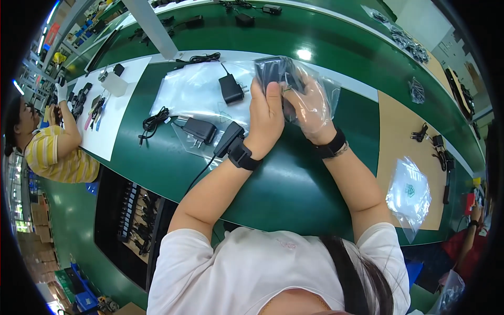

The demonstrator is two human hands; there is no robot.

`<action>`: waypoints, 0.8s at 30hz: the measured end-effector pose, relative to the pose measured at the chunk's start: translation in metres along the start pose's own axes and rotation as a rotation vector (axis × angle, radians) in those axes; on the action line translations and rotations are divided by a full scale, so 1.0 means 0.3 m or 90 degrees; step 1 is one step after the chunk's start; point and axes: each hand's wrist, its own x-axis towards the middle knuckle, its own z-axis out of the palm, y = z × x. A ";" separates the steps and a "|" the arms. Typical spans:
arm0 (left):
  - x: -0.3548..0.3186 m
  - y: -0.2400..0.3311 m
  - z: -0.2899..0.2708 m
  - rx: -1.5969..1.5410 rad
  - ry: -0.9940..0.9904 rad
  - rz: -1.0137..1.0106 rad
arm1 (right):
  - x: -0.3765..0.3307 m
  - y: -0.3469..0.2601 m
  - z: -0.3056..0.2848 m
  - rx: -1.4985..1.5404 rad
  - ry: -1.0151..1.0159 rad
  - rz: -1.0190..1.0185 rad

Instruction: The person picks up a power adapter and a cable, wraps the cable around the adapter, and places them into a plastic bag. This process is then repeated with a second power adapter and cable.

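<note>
A clear plastic bag [329,94] is raised over the green table between my two hands. Inside its left part sits a black power adapter [269,69]. My left hand [265,114] is closed around that end, thumb lying over the adapter. Film covers much of my right hand [308,107], whose bent fingers grip the bag and a dark bundle, probably the cord; I cannot tell whether the hand is inside. Left of my left hand, two more black adapters [231,89] [199,129] lie on a stack of clear bags [189,92]. Each wrist wears a black strap.
A coiled black cord [154,125] lies left of the bags. On brown board [391,131] at right are bags [409,191] and adapters [438,149]. A black bin [137,226] of adapters stands below the table's left edge. A co-worker [58,142] sits at left; another person's arm [467,241] shows at right.
</note>
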 end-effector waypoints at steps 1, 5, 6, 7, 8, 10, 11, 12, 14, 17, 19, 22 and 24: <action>-0.011 -0.002 -0.001 0.003 0.000 -0.005 | -0.006 0.004 0.012 0.099 -0.002 0.088; 0.006 0.006 -0.036 -0.190 -0.098 -0.255 | -0.031 0.043 0.031 0.335 0.005 0.264; 0.035 0.018 -0.073 -0.187 -0.098 -0.254 | -0.009 0.015 0.010 0.447 -0.006 0.341; 0.061 0.044 -0.118 -0.345 -0.176 -0.364 | 0.003 -0.009 -0.019 0.455 -0.055 0.416; 0.077 0.058 -0.147 -0.504 -0.253 -0.474 | 0.000 -0.005 -0.007 0.457 -0.053 0.419; 0.063 0.053 -0.150 -0.524 -0.203 -0.467 | -0.008 0.003 0.014 0.388 -0.066 0.285; 0.047 0.035 -0.145 -0.465 -0.182 -0.438 | -0.012 0.001 0.023 0.323 -0.060 0.235; 0.034 0.019 -0.141 -0.405 -0.159 -0.407 | -0.018 0.016 0.034 0.323 -0.062 0.236; 0.015 -0.006 -0.141 -0.431 -0.133 -0.418 | -0.028 0.050 0.053 0.420 -0.064 0.270; 0.001 -0.033 -0.158 -0.518 -0.137 -0.446 | -0.012 0.035 0.025 0.329 -0.121 0.322; -0.006 -0.025 -0.143 -0.502 -0.144 -0.434 | -0.001 0.069 0.013 0.157 -0.166 0.292; -0.012 -0.023 -0.141 -0.487 -0.163 -0.403 | -0.002 0.068 -0.007 0.199 -0.182 0.282; -0.017 -0.011 -0.142 -0.485 -0.131 -0.368 | 0.013 0.024 -0.047 0.343 -0.179 0.339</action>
